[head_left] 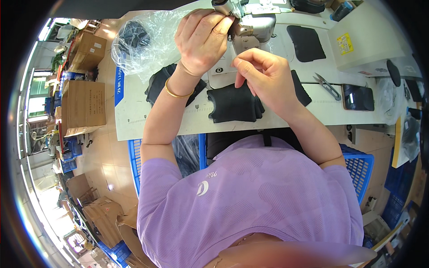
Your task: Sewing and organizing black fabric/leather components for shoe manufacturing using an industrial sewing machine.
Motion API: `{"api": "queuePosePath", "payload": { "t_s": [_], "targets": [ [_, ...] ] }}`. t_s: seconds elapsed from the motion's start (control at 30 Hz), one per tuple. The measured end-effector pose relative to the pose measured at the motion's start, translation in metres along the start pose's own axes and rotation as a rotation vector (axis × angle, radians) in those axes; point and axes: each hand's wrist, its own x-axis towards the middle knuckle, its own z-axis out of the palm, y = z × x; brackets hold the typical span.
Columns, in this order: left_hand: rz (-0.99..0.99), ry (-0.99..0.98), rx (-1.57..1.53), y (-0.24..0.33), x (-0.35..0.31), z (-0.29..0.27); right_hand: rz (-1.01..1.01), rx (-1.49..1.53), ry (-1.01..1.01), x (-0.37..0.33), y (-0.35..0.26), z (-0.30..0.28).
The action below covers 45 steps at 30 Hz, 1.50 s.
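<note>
A: Entry one, hands?
B: Left hand (202,39): raised to the upper part of the metal sewing machine (263,27), fingers curled; whether they grip anything, cannot tell. Right hand (270,79): just in front of the machine, thumb and forefinger narrow, tips drawn together; any thread between them is too fine to make out.

A: Entry two, dark cloth?
B: One folded stack (233,103), lying on the bench (154,119) near its front edge, below the right hand; neither hand grips it. One separate flat dark piece (306,43), right of the machine.

A: Entry three, sundries?
B: Snips (328,87), one; dark-screened phone (357,97), one, beside them; clear plastic bag (154,38), one, at left.

A: Step in hand?
B: Judged by posture, fine handling at the machine head, perhaps of thread.

A: Next move calls for?
B: Probably a steady left hand, a precise right pinch, and fingertips clear of the needle area.
</note>
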Motion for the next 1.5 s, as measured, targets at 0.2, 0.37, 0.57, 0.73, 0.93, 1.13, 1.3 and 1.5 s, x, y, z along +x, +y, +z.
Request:
{"api": "queuePosePath", "payload": {
  "t_s": [0.2, 0.37, 0.57, 0.73, 0.93, 1.13, 1.3, 1.5],
  "targets": [
    [-0.481, -0.168, -0.049, 0.020, 0.000, -0.005, 0.037, -0.027, -0.050, -0.009, 0.001, -0.005],
    [-0.784, -0.402, -0.303, 0.017, 0.007, -0.016, 0.016, 0.023, -0.076, -0.012, 0.006, -0.009],
    [-2.101, -0.261, -1.028, 0.005, -0.004, -0.092, -0.062, -0.344, 0.206, -0.012, 0.021, -0.010],
    [-2.361, 0.009, -1.574, 0.032, -0.034, -0.124, 0.041, 0.018, 0.078, -0.012, 0.032, 0.002],
    [-2.376, 0.072, -1.704, 0.044, -0.043, -0.130, 0.165, 0.150, -0.043, -0.016, 0.037, 0.002],
    [-2.401, 0.051, -1.519, 0.045, -0.045, -0.134, 0.209, 0.171, -0.036, -0.021, 0.035, 0.003],
    [-1.544, -0.232, -0.338, 0.023, -0.020, -0.169, 0.159, 0.020, 0.052, -0.032, 0.041, -0.021],
    [-0.743, -0.828, 0.066, 0.047, -0.041, -0.176, -0.079, -0.903, 0.292, -0.056, 0.051, -0.071]
  ]
}}
